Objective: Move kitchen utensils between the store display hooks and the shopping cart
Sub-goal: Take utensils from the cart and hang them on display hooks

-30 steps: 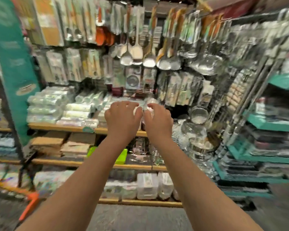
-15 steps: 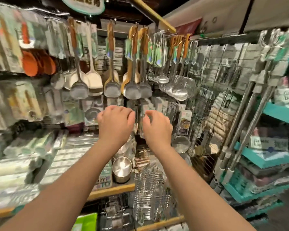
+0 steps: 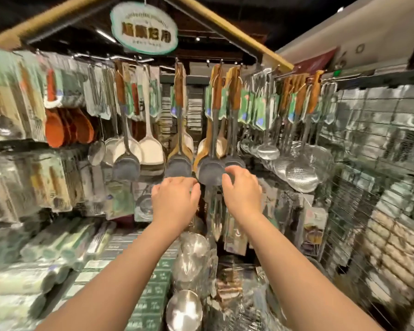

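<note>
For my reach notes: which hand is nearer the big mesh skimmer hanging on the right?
Right. The right hand is left of the mesh skimmer; the left hand is farther left, under the grey spatulas.

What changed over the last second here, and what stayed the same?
Both hands rose from shelf height, where they were close together, and moved apart. The left hand is now just below the hanging grey spatulas, and the right hand reaches the edge of one spatula head. The view tilted up too. Nothing was visibly taken hold of or let go. The spatulas hang as before.
</note>
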### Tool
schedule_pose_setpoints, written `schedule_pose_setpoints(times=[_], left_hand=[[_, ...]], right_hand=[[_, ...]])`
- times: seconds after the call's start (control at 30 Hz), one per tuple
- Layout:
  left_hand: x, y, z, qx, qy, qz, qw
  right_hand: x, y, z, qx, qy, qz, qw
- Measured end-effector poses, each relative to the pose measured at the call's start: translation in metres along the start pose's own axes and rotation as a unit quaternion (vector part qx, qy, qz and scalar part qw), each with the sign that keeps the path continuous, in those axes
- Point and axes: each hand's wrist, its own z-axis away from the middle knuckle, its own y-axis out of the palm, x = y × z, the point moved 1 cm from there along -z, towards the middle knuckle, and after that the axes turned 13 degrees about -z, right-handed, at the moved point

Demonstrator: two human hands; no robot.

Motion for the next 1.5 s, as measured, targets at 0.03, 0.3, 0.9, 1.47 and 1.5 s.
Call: schedule_pose_setpoints(times=[0.03, 0.3, 0.9, 1.47, 1.5], left_hand=[[-0.002, 0.002, -0.007, -0.004, -0.005, 0.002, 1.0], [0.008, 0.022, -0.063, -0.014, -0.014, -0.015, 1.0], [0.062, 0.07, -0.22, 0.057, -0.054, 0.12, 0.99], [0.042, 0.097, -0.244, 0.12, -0.087, 0.382, 0.912], [0.04, 0.098, -0.242, 0.115, -0.091, 0.394, 0.907]], right_hand=[[-0.002, 0.003, -0.01, 0.007, -0.002, -0.003, 1.0], [-0.017, 0.029, -0.067, 0.032, -0.004, 0.001, 0.999], [-0.02, 0.084, -0.229, 0.061, 0.183, -0.228, 0.954], [-0.022, 0.102, -0.204, 0.014, 0.162, -0.347, 0.923], [-0.021, 0.101, -0.2, 0.009, 0.158, -0.356, 0.921]])
